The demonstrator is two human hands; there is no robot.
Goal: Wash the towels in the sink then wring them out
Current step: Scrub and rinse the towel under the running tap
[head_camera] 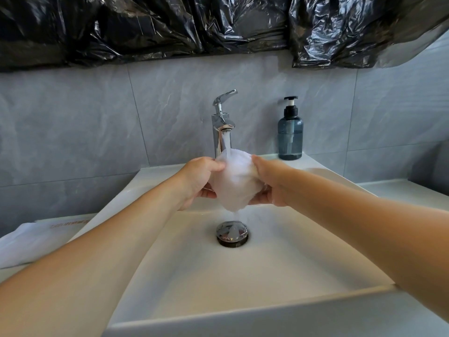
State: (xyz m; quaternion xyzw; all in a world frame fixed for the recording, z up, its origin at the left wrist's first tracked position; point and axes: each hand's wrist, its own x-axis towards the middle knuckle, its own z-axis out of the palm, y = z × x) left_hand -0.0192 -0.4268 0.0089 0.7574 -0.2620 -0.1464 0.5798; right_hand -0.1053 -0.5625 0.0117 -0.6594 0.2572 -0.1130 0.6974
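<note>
A small white towel (234, 181) is bunched up under the running chrome faucet (222, 122), above the white sink (243, 276). My left hand (198, 180) grips its left side and my right hand (271, 183) grips its right side. Water streams onto the towel's top and drips from its lower tip toward the chrome drain plug (232, 233). A second white towel (29, 242) lies folded on the counter left of the sink.
A blue-grey pump soap bottle (290, 132) stands on the sink's back right corner. Black plastic sheeting (218, 25) hangs across the wall above the grey tiles. A white counter (401, 193) extends to the right.
</note>
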